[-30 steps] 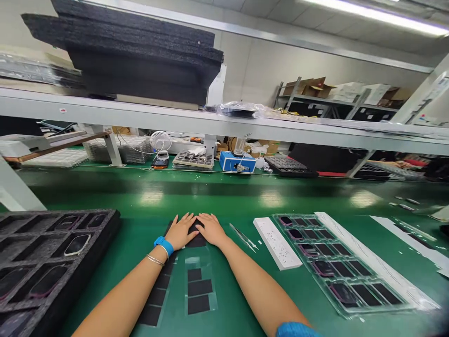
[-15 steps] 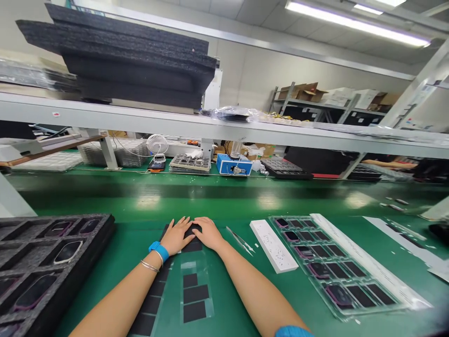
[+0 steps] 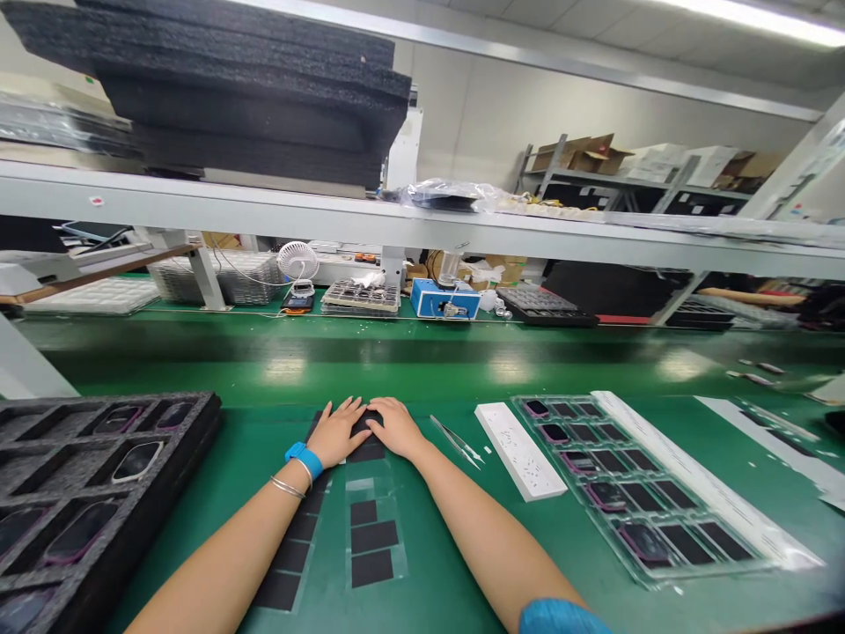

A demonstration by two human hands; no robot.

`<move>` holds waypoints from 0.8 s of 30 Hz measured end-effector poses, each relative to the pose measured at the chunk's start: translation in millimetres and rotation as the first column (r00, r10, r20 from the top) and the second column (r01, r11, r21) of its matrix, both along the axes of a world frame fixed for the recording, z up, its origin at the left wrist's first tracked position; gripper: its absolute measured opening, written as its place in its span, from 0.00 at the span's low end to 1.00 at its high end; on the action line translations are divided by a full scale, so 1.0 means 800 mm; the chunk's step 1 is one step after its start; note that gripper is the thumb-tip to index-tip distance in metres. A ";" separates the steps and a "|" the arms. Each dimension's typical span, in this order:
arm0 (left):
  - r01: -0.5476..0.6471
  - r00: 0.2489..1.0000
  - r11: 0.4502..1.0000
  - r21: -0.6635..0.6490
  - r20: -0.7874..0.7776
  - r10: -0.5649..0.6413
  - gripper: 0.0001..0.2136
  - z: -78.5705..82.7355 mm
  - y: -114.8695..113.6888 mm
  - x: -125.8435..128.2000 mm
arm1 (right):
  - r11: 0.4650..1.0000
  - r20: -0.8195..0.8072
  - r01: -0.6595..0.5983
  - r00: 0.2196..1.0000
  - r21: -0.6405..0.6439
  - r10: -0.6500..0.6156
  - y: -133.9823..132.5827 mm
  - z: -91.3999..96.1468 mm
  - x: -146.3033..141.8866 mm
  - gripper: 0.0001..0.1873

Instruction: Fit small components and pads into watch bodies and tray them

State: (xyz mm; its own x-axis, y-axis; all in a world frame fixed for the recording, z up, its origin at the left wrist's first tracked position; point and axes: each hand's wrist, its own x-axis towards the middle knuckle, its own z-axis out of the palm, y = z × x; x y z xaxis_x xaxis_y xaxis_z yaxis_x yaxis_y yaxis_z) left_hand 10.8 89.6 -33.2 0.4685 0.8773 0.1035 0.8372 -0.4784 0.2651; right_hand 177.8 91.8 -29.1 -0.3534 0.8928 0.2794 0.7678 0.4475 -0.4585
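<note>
My left hand (image 3: 336,431) and my right hand (image 3: 394,425) lie flat side by side on a small black part (image 3: 363,426) on the green bench, fingers stretched forward. A blue band and a thin bracelet ring my left wrist. Just below the hands lie a clear film strip with black squares (image 3: 371,537) and a second such strip (image 3: 296,546) under my left forearm. Metal tweezers (image 3: 455,438) rest a little right of my right hand.
A black foam tray (image 3: 85,493) with dark glass parts fills the left. On the right lie a white strip (image 3: 518,451), a clear tray of dark parts (image 3: 617,484) and long white strips (image 3: 700,480). A shelf with stacked black foam (image 3: 217,97) runs overhead.
The hands stay pressed on the black part. Only the head camera has shifted slightly.
</note>
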 end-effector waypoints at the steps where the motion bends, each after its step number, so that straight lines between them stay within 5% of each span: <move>1: 0.001 1.000 1.000 0.002 -0.001 -0.001 0.26 0.000 0.000 0.000 | 1.000 0.002 -0.001 1.000 0.000 0.001 0.000 0.000 0.000 0.16; 24: -0.005 1.000 1.000 -0.003 0.014 0.005 0.26 -0.001 0.001 0.000 | 1.000 0.043 -0.004 0.999 0.003 0.003 0.001 -0.001 0.000 0.19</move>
